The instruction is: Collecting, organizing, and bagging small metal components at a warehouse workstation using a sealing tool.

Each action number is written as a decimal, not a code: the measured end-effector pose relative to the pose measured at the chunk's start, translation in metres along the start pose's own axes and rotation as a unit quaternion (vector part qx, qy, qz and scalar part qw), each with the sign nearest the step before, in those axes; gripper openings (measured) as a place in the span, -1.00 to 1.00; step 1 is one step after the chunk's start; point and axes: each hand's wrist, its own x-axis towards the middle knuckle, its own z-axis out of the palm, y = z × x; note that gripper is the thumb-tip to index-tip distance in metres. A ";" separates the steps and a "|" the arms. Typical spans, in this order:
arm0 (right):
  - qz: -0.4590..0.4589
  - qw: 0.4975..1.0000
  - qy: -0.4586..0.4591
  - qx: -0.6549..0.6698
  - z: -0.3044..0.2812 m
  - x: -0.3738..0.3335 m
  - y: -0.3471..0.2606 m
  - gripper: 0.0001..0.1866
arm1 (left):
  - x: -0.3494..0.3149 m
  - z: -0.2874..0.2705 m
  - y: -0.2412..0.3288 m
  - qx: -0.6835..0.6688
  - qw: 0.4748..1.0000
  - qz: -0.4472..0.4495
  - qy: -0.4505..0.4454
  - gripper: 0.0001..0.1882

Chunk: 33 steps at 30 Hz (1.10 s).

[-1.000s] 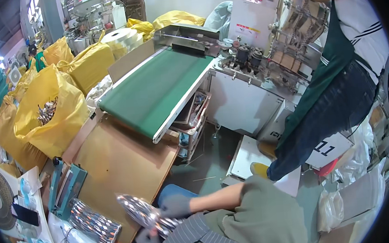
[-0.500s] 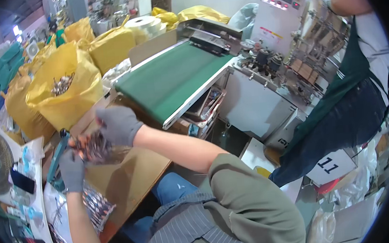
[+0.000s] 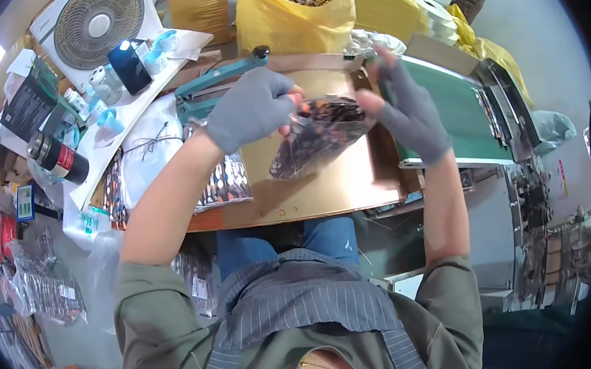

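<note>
A clear plastic bag [image 3: 319, 137] of small dark and orange pieces hangs tilted above the brown board [image 3: 297, 198] on the table. My left hand [image 3: 250, 107], in a grey fingerless glove, pinches its upper left edge. My right hand [image 3: 408, 108], gloved alike and blurred by motion, is at the bag's right end with thumb and fingers apart; whether the thumb touches the plastic I cannot tell. Behind my left hand stands a teal bag sealer [image 3: 219, 79] with a black knob. Filled bags [image 3: 228, 180] with dark and orange contents lie beside my left forearm.
On the left, a white shelf [image 3: 128, 122] carries a phone [image 3: 129, 67], light blue cups [image 3: 110, 120] and a black bottle [image 3: 58, 157]. A box fan [image 3: 99, 26] stands behind it. Beyond the table is a yellow sack [image 3: 295, 19]; a green conveyor belt [image 3: 437, 112] runs at right.
My view has swung left, putting the table in front of me. My right hand has opened near the bag's right end. The bag shows more clearly, with my left hand at its edge.
</note>
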 end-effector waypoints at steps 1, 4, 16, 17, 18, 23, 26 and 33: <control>0.001 1.000 -0.004 0.004 0.011 0.003 -0.003 -0.57 | -0.008 -0.005 0.012 -0.055 0.998 0.010 -0.024 -0.77; -0.219 0.964 -0.101 -0.111 0.047 0.003 0.012 -0.85 | -0.023 -0.007 0.024 -0.140 0.990 0.021 -0.004 -0.79; 0.197 0.931 -0.289 0.102 0.185 0.105 0.074 -0.49 | 0.003 0.043 -0.167 -0.288 0.926 -0.092 0.225 -0.62; 0.185 0.918 -0.280 0.213 0.193 0.104 0.074 -0.50 | 0.006 0.041 -0.178 -0.315 0.911 -0.095 0.250 -0.64; 0.176 0.892 -0.268 0.320 0.197 0.102 0.076 -0.50 | 0.008 0.039 -0.188 -0.314 0.909 -0.102 0.255 -0.64; -0.103 0.972 -0.168 -0.128 0.228 0.114 0.120 -0.67 | 0.017 0.030 -0.237 -0.316 0.920 -0.152 0.174 -0.64; 0.094 0.986 0.096 -0.097 0.230 0.156 0.157 -0.65 | 0.027 0.027 -0.242 -0.334 0.900 -0.205 0.189 -0.62; -0.057 0.990 -0.064 -0.110 0.248 0.204 0.065 -0.61 | 0.059 0.017 -0.286 -0.365 0.844 -0.292 0.263 -0.56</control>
